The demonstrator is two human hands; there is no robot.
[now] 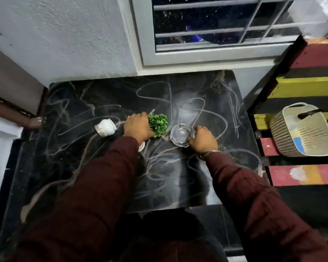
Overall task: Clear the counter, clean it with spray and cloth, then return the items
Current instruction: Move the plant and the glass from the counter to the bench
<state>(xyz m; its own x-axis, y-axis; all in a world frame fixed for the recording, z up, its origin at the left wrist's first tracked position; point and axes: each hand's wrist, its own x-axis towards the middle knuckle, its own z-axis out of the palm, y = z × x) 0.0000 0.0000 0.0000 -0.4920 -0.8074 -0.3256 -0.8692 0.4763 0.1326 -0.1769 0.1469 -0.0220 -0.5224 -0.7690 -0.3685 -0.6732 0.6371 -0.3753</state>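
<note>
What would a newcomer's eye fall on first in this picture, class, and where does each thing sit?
The bright green plant at the middle of the black marble counter stands out first, gripped by the left hand. Beside it the right hand holds a clear glass ashtray. A small white pot sits further left.

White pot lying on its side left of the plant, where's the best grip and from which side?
Probably from above, across the round body of the white pot: fingers on the far wall, thumb on the near. It lies tipped on the counter with its mouth toward the near left, and both side walls are free. The left hand is nearest.
</note>
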